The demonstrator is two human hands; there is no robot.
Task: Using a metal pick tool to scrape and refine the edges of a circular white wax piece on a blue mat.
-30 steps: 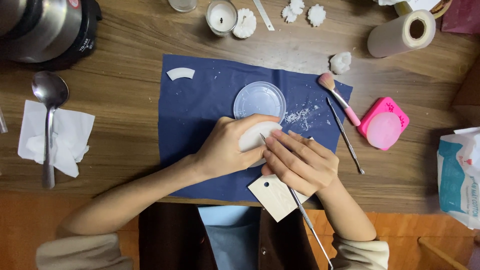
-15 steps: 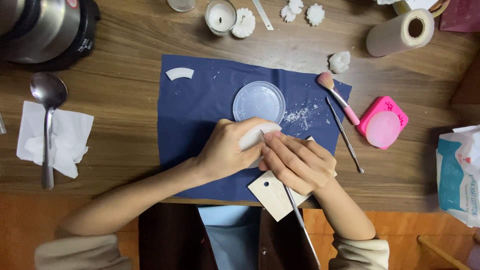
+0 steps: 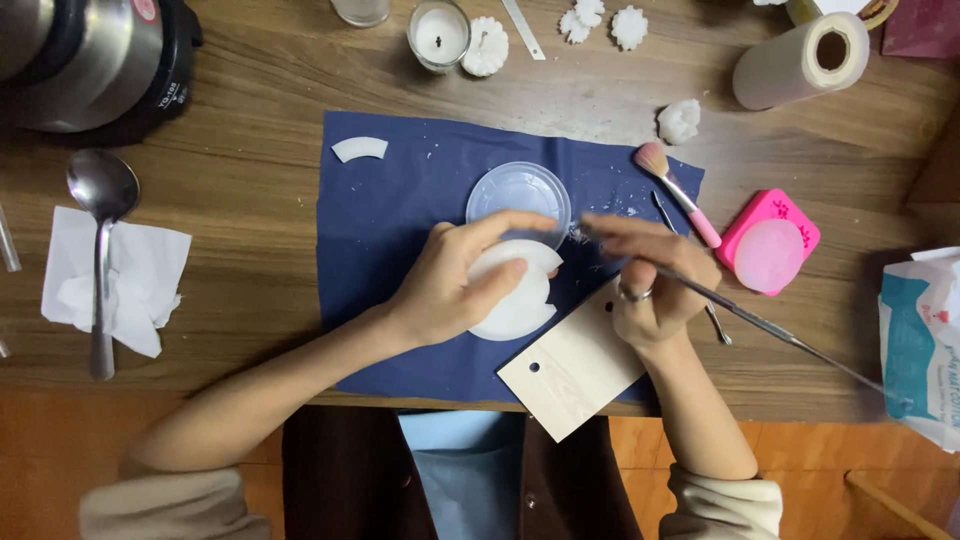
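Left hand (image 3: 455, 285) clasps white wax disc (image 3: 515, 290) on blue cloth (image 3: 400, 215). Right hand (image 3: 650, 275), at disc's 3 o'clock, pinches thin metal tool (image 3: 770, 330); clear lid (image 3: 518, 192) at 12.

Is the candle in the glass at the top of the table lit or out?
Out. The candle shows a dark wick in smooth white wax, with no flame or glow. It stands on the wooden table, far from both hands.

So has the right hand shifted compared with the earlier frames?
Yes. The right hand has lifted off the white disc and moved right, toward the pink mould, with the thin metal tool.
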